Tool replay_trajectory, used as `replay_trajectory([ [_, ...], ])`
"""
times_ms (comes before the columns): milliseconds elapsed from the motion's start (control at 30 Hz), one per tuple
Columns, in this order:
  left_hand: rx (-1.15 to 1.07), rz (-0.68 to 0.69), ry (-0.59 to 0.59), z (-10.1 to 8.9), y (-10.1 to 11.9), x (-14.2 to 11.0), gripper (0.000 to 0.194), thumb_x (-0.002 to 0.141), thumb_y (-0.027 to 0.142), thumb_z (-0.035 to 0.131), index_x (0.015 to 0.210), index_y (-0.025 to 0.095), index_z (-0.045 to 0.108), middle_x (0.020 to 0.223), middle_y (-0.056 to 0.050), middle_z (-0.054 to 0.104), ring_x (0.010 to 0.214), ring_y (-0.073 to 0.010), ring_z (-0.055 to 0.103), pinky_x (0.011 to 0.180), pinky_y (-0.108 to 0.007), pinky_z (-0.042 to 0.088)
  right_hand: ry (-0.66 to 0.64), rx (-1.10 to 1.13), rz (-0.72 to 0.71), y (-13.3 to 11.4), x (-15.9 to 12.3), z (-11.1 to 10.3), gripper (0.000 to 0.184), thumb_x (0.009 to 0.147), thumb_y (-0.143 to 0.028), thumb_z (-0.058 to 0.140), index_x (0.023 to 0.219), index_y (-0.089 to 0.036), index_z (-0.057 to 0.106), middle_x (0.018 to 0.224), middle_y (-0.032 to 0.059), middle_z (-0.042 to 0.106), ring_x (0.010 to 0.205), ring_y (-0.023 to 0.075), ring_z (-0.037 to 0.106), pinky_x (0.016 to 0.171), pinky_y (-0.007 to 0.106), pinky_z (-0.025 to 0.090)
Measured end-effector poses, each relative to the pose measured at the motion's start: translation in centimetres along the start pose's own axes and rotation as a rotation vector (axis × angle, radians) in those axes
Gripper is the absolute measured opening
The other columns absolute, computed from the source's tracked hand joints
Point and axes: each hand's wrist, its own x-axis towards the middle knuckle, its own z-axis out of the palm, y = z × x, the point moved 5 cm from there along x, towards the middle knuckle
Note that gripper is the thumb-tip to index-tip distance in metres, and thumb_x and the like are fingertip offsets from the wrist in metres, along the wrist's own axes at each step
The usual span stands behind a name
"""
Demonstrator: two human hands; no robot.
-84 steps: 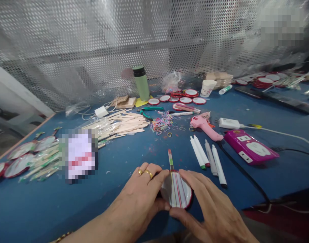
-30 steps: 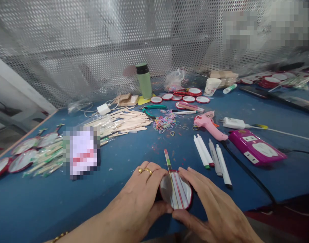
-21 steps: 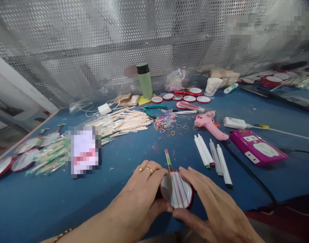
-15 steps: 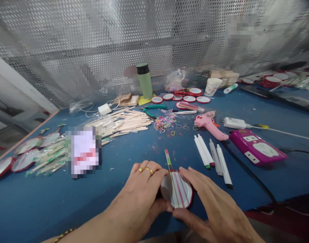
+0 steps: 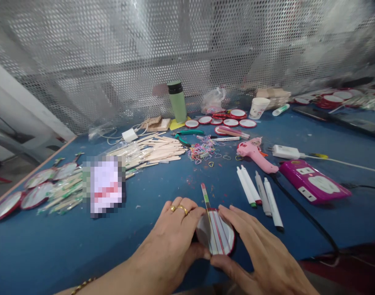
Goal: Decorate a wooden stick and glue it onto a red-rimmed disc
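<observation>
A small toy banjo [image 5: 220,237] lies low in front of me: a white disc with a red rim, coloured bands stretched along its face, and a narrow stick [image 5: 205,196] in red, green and black pointing away from me. My left hand [image 5: 175,233], with gold rings, grips the disc's left edge between fingers and thumb. Opposite it, the fingers of my right hand [image 5: 251,241] press on the right edge, its thumb at the near rim. Both thumbs nearly meet there. The hands cover part of the disc's sides.
Loose rubber bands [image 5: 202,149], wooden craft sticks [image 5: 163,148] and pliers [image 5: 187,132] lie ahead. Markers [image 5: 272,203], a pink glue gun [image 5: 256,155] and a purple power strip [image 5: 313,182] are to the right. A green bottle [image 5: 177,102] stands at the back; finished-looking discs [image 5: 38,194] lie left.
The view has shifted slightly, so the table things sit a little lower and to the right. Both hands keep their hold on the toy banjo, with hardly any change in grip.
</observation>
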Motion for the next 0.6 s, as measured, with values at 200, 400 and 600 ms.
replay_trajectory([
  [200,-0.009,0.009,0.01,0.2,-0.13,-0.06,0.037,0.079,0.016,0.072,0.111,0.021,0.056,0.107,-0.005,0.061,0.093,-0.023,0.052,0.081,-0.04,0.041,-0.024,0.003,0.006,0.01,-0.15,0.09,0.058,0.097,-0.046,0.05,0.143,-0.011,0.043,0.125,0.0131,0.068,0.119,0.0244,0.064,0.097,0.036,0.057],
  [400,-0.003,-0.004,0.025,0.27,-0.1,-0.1,0.037,0.077,0.016,0.073,0.11,0.02,0.057,0.107,-0.005,0.061,0.094,-0.0235,0.052,0.083,-0.041,0.042,0.032,0.017,-0.005,0.0,0.25,-0.02,0.058,0.096,-0.045,0.051,0.143,-0.011,0.043,0.12,0.0133,0.071,0.113,0.0238,0.067,0.092,0.035,0.059],
  [600,-0.018,-0.088,-0.095,-0.3,0.18,0.5,0.033,0.078,0.02,0.074,0.108,0.018,0.058,0.112,-0.007,0.061,0.101,-0.0257,0.053,0.089,-0.045,0.044,0.057,0.02,-0.014,-0.31,0.63,-0.16,0.052,0.098,-0.044,0.048,0.139,-0.013,0.044,0.115,0.0136,0.072,0.109,0.0236,0.068,0.092,0.035,0.059],
])
